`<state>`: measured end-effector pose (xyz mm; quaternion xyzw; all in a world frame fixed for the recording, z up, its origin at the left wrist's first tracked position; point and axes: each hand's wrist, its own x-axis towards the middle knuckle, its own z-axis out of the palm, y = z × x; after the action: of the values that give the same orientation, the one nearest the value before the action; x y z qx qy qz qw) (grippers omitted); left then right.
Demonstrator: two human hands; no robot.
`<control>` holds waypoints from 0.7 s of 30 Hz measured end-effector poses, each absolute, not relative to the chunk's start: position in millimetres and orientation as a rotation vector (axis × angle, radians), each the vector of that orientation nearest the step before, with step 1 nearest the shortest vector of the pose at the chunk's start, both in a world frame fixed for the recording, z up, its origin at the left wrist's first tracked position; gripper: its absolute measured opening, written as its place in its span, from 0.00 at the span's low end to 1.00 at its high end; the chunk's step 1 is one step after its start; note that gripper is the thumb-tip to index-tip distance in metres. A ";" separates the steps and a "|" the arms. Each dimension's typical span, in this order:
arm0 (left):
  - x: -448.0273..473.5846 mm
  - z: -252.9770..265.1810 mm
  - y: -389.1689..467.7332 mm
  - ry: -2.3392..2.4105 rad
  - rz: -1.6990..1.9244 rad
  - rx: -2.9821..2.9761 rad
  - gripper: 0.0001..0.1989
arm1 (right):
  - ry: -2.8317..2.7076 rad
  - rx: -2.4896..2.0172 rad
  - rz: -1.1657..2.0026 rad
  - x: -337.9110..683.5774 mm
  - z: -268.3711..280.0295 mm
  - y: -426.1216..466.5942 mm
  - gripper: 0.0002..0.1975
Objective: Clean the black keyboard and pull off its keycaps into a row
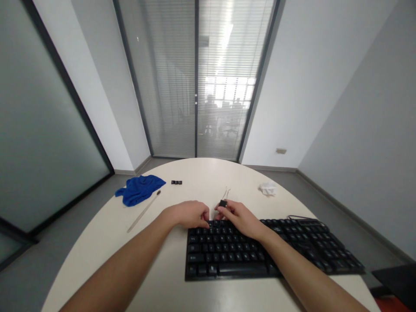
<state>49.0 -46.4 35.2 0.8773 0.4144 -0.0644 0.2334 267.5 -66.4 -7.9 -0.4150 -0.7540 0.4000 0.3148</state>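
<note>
A black keyboard (242, 256) lies flat on the pale table. My left hand (192, 214) is at its far left corner, fingers curled and closed against the keyboard's edge, with the thumb over the top row of keys. Just to the right, above that same row, my right hand (236, 214) pinches a wire keycap puller (222, 203) between thumb and fingers. The puller has a small black body, and two thin wires stick out of it away from me. Its near end is partly hidden by my fingers, close to the keys.
Several small black keycaps (176, 182) sit in a row at the back. To the left are a blue cloth (140, 190) and a thin-handled brush (144, 211). A crumpled white tissue (268, 188) lies at the right. The keyboard's cable (300, 216) loops behind it.
</note>
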 end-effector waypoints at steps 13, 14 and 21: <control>50.2 38.0 -47.0 1.139 -0.190 2.405 0.10 | -2.176 -1.061 0.908 266.8 0.1 -72.4 0.17; 50.3 38.3 -47.2 1.141 -0.192 2.406 0.10 | -2.177 -1.062 0.916 266.7 -0.1 -72.5 0.17; 50.1 37.4 -47.3 1.143 -0.192 2.406 0.11 | -2.177 -1.028 0.923 268.1 -1.9 -71.8 0.18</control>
<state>50.1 -47.3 37.4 0.8760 0.4162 -0.0700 0.2335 268.1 -71.8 -1.9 -0.3830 -0.8110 0.3439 0.2780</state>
